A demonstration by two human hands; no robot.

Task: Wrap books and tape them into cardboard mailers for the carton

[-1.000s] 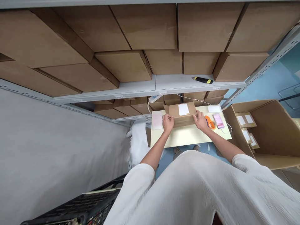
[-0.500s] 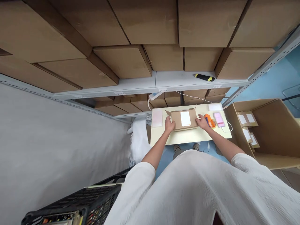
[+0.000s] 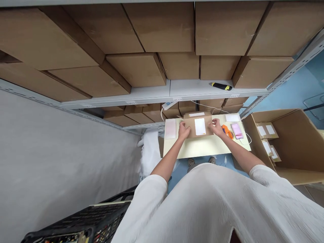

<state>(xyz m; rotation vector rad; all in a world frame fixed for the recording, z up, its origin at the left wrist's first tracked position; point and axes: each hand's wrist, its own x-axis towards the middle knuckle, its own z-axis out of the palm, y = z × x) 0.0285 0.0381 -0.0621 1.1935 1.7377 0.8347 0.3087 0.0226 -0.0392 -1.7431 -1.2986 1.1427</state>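
A small brown cardboard box (image 3: 189,125) with a white label (image 3: 200,126) is between my two hands over the pale yellow table (image 3: 197,145). Along its far side shows a white strip (image 3: 196,114), and loose flap edges stick out at the back corners. My left hand (image 3: 184,131) grips the box's left edge, thumb on the near face. At the right edge, my right hand (image 3: 215,127) has its fingers bent and pinched on the cardboard. Just right of that hand lies an orange tape dispenser (image 3: 227,131).
A pinkish-white stack (image 3: 170,129) lies at the table's left, a pink phone-like item (image 3: 237,130) and white pad (image 3: 232,117) at its right. Shelves of cartons (image 3: 177,32) rise behind, holding a utility knife (image 3: 220,86). A large open carton (image 3: 296,141) stands right, a black crate (image 3: 101,219) lower left.
The box has shifted slightly away from me and tipped, and the white strip along its far side has come into view. Both hands have moved with it, the right one a little inward.
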